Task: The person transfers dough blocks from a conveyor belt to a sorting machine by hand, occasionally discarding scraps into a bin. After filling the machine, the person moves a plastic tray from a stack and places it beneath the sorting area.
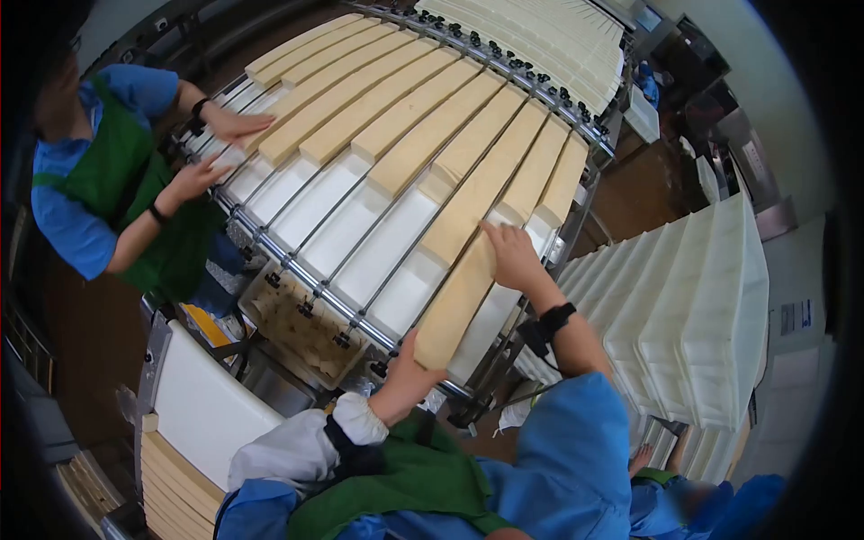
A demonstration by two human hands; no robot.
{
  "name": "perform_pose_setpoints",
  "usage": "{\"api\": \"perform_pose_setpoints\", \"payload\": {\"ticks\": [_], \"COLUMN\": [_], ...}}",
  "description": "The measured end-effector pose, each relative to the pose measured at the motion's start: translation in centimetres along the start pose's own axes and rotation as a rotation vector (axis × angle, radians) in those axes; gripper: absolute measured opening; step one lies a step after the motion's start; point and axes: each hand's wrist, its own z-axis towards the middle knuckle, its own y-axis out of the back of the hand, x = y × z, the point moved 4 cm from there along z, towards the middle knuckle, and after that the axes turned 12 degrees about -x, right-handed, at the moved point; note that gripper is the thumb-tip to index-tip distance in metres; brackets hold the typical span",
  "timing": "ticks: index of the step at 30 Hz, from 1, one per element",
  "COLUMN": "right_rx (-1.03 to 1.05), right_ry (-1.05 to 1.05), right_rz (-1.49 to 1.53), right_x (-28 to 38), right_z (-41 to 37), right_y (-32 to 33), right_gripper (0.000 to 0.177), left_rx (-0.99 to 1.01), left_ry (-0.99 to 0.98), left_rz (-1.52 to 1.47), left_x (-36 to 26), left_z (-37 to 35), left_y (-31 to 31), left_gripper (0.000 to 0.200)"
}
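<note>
A long pale-yellow slab, smooth and dough-like (454, 310), lies slanted over a white lane near the right end of a wide machine. My left hand (405, 382) is wrapped round its near end, thumb along the side. Gripping the same slab by its far end is my right hand (517, 256), the fingertips curled over the top edge. Beyond it, similar slabs (486, 202) lie side by side in the lanes, parted by thin metal rods (369, 234). Another slab (540, 175) sits just past my right hand.
Across the machine's left end, a co-worker (108, 171) has both hands by the slabs. A metal rail with black knobs (360, 322) runs along the near edge. Stacked white trays (666, 306) stand at right, a crumb-filled bin (301, 324) below, and more slabs (175, 481) lower left.
</note>
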Motion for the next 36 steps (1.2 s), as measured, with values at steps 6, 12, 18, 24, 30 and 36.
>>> {"api": "perform_pose_setpoints", "payload": {"ticks": [6,12,18,24,30,36], "right_rx": [-0.157,-0.069,0.080,-0.031,-0.077,0.197], "right_ry": [-0.062,-0.004,-0.008,-0.106,-0.003,-0.210], "right_rz": [0.194,0.405,0.147,-0.023,0.110,0.084], "right_x": [2.6,8.6,10.7,11.4,20.0,26.9], "right_z": [-4.1,-6.1,-7.8,-7.8,-4.7,-4.9], "right_y": [-0.4,-0.2,-3.9,-4.5,-4.9,-8.4], "right_gripper": [0.064,0.060,0.082,0.094,0.088,0.085], "left_rx": [-0.144,-0.227,-0.236,-0.431,-0.722,-0.951], "left_ry": [-0.104,-0.124,-0.097,-0.183,-0.299,-0.348], "left_rz": [-0.008,0.130,0.253,-0.081,-0.043,-0.157], "left_x": [0.9,0.9,0.8,-1.8,-0.5,4.1], "left_z": [5.3,4.5,1.2,-6.0,-11.6,-18.2], "left_y": [-3.0,-1.6,3.8,13.8,21.8,27.8], "left_gripper": [0.075,0.062,0.055,0.058,0.069,0.070]}}
